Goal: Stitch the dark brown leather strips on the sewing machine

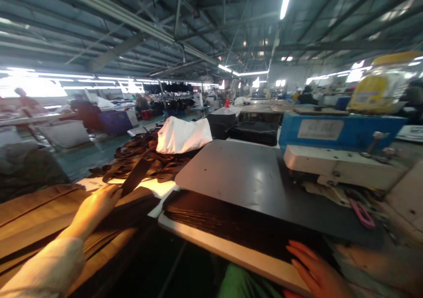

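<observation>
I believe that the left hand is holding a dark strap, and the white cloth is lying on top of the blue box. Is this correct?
Not quite: the head view shows the white cloth lying on the pile of dark straps, not on the blue box. The left hand is indeed holding a dark strap.

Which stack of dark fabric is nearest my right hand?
The long stack at the table's near edge, in front of the grey plate; black stacks lie beyond that plate, and the brown stack is by your left hand.
</observation>
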`<state>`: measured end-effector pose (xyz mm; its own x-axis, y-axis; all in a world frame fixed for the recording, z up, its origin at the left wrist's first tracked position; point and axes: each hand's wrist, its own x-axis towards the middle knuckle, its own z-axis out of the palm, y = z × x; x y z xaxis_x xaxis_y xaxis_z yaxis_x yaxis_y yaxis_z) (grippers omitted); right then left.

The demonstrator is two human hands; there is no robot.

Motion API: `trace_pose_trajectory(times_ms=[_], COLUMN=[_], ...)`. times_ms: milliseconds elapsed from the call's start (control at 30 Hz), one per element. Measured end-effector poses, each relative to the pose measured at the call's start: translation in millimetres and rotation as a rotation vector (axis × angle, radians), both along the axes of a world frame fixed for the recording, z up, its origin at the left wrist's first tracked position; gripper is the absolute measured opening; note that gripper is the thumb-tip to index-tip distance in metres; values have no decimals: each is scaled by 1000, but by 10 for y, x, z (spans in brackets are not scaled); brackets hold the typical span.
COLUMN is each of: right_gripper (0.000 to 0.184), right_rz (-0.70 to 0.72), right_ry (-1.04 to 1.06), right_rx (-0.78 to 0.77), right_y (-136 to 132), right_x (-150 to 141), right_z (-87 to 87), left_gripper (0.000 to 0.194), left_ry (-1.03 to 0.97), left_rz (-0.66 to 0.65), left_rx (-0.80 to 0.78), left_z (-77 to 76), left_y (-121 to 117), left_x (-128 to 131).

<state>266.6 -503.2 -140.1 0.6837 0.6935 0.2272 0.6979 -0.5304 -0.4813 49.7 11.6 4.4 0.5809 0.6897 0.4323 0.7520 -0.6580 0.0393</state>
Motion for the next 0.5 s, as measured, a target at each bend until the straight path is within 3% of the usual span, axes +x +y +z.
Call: trace_pose_trajectory(times_ms=[67,133,233,300,367,500], right_gripper=[35,38,48,45,34,29], right_rz=[44,135,224,269,229,4], right_ry=[84,176,325,403,436,411], right_rx=[52,130,323,475,595,764], right_y=[239,496,825,961,1007,808], right_x=[-207,-417,-645,-700,-672,-468], right_z=[400,788,1186,1288,1301,1348], left_gripper=[33,28,27,34,47,62], left_ry=[20,-31,-153,-134,-173,-259], left_rz=[-186,-466,-739,-949,-1108,-1305], left_rx=[97,183,137,-13,-187,-427], left_z=[128,214,211,137,54,42], left_y=[-411,-973,-1895,-2415,-2800,-3247], left_x=[139,282,512,679,852,1111])
